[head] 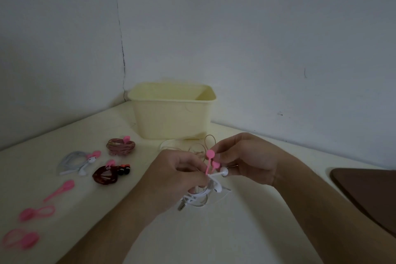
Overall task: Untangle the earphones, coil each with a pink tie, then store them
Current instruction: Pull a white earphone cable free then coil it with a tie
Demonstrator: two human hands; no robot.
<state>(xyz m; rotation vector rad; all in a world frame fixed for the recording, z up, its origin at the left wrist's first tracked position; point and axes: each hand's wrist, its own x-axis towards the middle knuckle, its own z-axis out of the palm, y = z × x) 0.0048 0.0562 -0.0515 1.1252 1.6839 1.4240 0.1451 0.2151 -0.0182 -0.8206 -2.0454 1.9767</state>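
Observation:
My left hand (177, 174) grips a coiled bundle of white earphones (198, 196) just above the table, its plug hanging at the lower left. A pink tie (211, 162) stands up out of the bundle, and my right hand (246, 156) pinches its round upper end. One white earbud (224, 171) sticks out to the right between my hands. A loose beige earphone cable (192, 146) lies on the table behind my hands. Three tied coils lie at the left: white (75, 162), dark red (107, 174) and brownish (120, 146).
A pale yellow open tub (171, 111) stands at the back by the wall corner. Three spare pink ties (59, 191) (36, 212) (20, 240) lie at the table's left front. A dark brown object (368, 191) sits at the right edge.

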